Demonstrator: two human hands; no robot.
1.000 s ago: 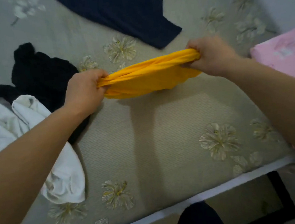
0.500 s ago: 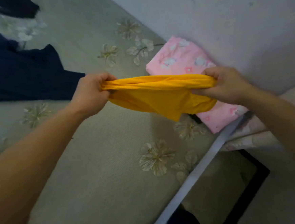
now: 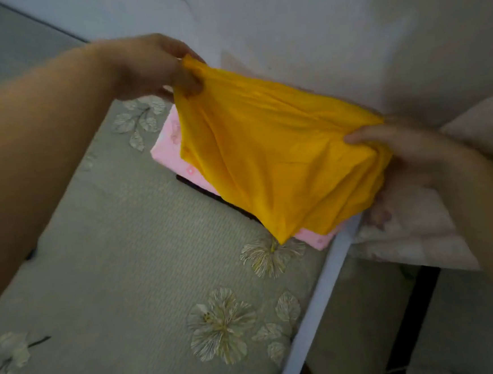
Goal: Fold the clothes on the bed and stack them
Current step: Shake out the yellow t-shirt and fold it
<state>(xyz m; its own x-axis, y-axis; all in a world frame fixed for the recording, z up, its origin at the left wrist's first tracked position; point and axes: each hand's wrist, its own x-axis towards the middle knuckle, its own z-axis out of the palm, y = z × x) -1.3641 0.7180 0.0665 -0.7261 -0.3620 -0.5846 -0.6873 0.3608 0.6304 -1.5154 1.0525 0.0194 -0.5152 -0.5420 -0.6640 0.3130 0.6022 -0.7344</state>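
A folded yellow garment [image 3: 279, 166] hangs in the air between my two hands, over the bed's right corner. My left hand [image 3: 153, 67] pinches its far upper corner. My right hand [image 3: 408, 156] grips its right end, thumb on top. Under the yellow garment lies a folded pink garment [image 3: 168, 145] on the bed [image 3: 126, 255], mostly hidden; its near corner [image 3: 320, 238] shows below the yellow cloth. Something dark peeks out beneath the pink garment.
The bed's white edge [image 3: 316, 308] runs diagonally at the lower right, with floor beyond it. A pale pillow or cushion [image 3: 414, 232] sits to the right of the bed. A white wall [image 3: 286, 36] stands close behind the pink garment.
My view and both hands have swung right. The yellow garment has moved from over the open bed to above the pink garment by the wall, and it now hangs wider.
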